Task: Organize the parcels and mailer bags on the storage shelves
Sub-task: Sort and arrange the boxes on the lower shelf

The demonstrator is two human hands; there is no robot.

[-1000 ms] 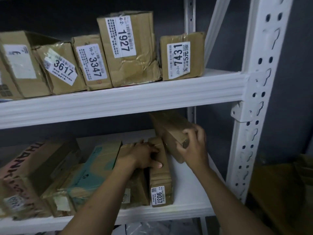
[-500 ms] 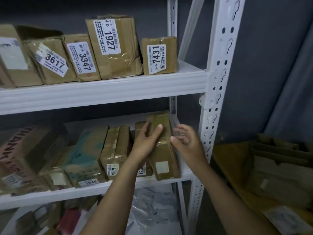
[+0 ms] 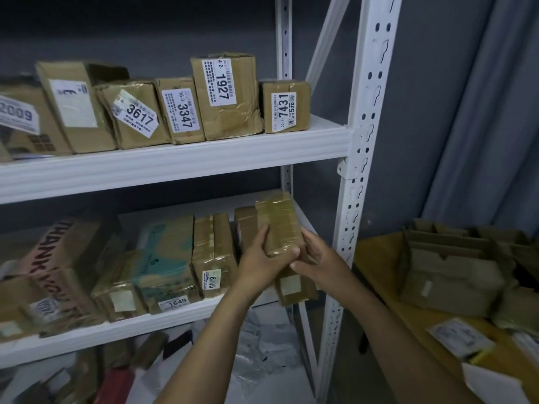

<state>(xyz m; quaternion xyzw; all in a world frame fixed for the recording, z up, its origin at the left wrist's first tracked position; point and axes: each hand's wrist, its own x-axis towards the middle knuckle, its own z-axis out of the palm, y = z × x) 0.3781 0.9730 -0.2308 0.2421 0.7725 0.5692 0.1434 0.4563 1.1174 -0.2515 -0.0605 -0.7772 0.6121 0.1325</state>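
Observation:
A brown taped parcel (image 3: 277,223) lies lengthwise at the right end of the middle shelf (image 3: 175,314), its front end with a blank white label jutting over the edge. My left hand (image 3: 261,259) grips its left side with the thumb across the top. My right hand (image 3: 319,262) holds its right side. Just left of it, another brown parcel (image 3: 244,221) is partly hidden by my left hand. Further left on this shelf stand parcel 6095 (image 3: 214,252), teal box 1649 (image 3: 166,258) and a "THANK YOU" box (image 3: 58,258).
The upper shelf (image 3: 175,164) carries a row of labelled boxes, among them 7431 (image 3: 285,109), 1927 (image 3: 227,94) and 3347 (image 3: 180,112). A white upright post (image 3: 358,170) stands right of my hands. Flattened cartons (image 3: 449,269) lie on a table at the right. Mailer bags (image 3: 256,345) fill the bottom shelf.
The parcel my right hand held tilted has been set down at the shelf's right end. My left hand left the neighbouring parcel, and both hands now clasp the new one.

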